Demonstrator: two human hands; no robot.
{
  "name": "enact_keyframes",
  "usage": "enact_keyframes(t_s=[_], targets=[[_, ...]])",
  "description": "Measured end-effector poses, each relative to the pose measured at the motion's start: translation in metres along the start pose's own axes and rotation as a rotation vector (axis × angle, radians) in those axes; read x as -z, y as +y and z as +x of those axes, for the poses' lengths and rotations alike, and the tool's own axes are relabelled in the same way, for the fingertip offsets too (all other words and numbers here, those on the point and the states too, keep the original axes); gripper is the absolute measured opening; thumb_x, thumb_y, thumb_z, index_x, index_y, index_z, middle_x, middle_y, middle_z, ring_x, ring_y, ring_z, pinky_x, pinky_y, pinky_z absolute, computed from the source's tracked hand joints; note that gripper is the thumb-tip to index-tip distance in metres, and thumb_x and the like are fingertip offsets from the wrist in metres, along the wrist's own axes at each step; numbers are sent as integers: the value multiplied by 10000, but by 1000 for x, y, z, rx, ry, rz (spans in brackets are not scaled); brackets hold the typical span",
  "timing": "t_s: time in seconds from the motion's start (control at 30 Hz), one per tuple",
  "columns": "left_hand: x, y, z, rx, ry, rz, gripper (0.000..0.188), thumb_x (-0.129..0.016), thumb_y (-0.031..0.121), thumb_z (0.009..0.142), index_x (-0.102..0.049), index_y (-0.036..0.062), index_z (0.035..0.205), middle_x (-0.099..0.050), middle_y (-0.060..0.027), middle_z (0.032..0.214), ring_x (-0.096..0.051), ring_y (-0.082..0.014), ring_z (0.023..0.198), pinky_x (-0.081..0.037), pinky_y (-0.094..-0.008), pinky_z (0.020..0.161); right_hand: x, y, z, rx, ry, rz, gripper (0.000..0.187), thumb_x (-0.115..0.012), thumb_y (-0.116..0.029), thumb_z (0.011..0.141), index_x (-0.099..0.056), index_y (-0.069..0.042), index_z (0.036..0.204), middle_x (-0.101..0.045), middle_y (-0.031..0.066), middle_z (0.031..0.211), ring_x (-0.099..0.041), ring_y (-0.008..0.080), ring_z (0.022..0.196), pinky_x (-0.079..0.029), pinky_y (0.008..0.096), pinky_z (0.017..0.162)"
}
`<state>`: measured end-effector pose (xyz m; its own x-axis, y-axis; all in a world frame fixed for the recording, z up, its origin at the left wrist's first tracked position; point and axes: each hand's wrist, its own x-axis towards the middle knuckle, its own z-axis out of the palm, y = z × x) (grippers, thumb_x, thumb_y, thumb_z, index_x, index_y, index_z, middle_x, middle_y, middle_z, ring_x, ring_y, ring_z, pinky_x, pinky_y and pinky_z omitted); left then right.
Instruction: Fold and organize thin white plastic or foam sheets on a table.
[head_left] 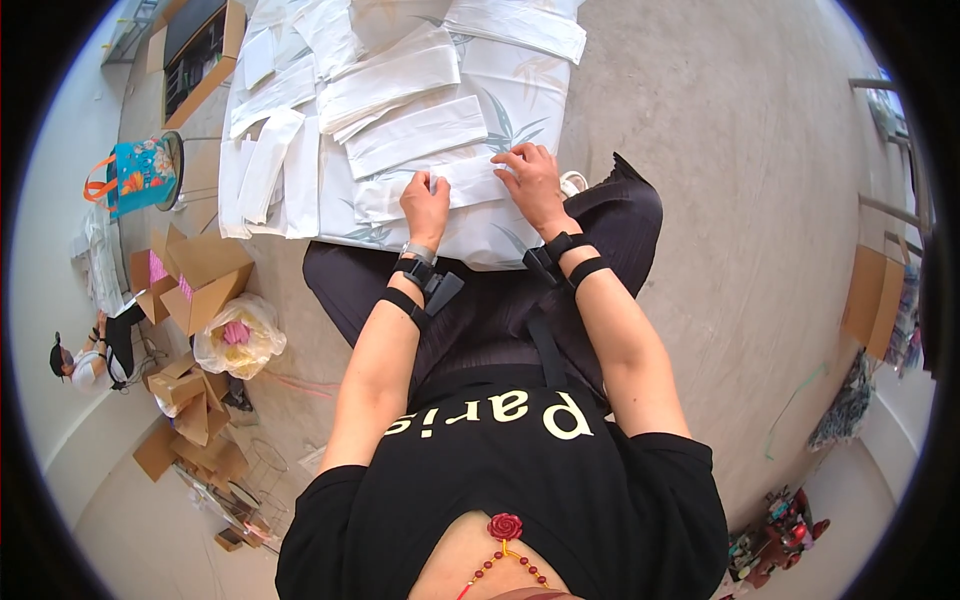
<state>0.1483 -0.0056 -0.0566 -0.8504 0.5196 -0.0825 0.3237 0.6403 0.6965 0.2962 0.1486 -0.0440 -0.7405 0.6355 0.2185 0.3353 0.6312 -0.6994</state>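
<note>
A folded white strip, cloth or paper I cannot tell, lies near the front edge of the table, which has a pale leaf-patterned cover. At the strip's left part my left hand is closed, thumb against curled fingers, pinching what looks like its edge. My right hand rests over the strip's right end, fingers bent and thumb close to the forefinger; the contact there is small and hard to make out. Just beyond lies another folded white strip, with a larger white stack behind it.
More white strips cover the table's left side. Left on the floor are open cardboard boxes, a clear plastic bag and a blue bag on a stool. Another person sits far left. A cardboard piece leans at right.
</note>
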Motion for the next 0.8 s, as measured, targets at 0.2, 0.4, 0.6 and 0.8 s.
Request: enact_keyframes(t_s=[0.2, 0.4, 0.6, 0.8], targets=[[-1, -2, 0, 4, 11, -24, 267, -715, 224, 862, -612, -22, 862, -633, -188, 750, -615, -362, 696, -485, -454, 688, -2, 3, 1, 31, -36, -95, 240, -809, -167, 805, -777, -195, 1041, -646, 39, 1056, -590, 258, 1045, -441, 421, 930], [0, -1, 0, 9, -10, -3, 260, -712, 223, 865, -629, -22, 879, -654, -188, 768, -632, -370, 714, -495, -450, 704, -2, 8, -1, 28, -49, -111, 270, -820, -172, 786, -777, -204, 1051, -643, 39, 1066, -591, 259, 1049, -443, 427, 937], [1, 0, -1, 17, -17, -27, 254, -709, 223, 873, -649, -22, 903, -679, -190, 797, -648, -380, 739, -509, -448, 725, 5, 8, 1, 20, -124, -123, 334, -813, -204, 818, -759, -194, 1147, -643, 60, 1111, -594, 276, 1070, -457, 421, 956], [2, 0, -1, 11, -10, -32, 257, -709, 227, 879, -651, -21, 907, -688, -196, 815, -662, -380, 762, -510, -451, 737, 13, 10, 4, 56, -232, -157, 495, -842, -249, 788, -731, -220, 1269, -627, 59, 1145, -583, 271, 1093, -455, 418, 978]])
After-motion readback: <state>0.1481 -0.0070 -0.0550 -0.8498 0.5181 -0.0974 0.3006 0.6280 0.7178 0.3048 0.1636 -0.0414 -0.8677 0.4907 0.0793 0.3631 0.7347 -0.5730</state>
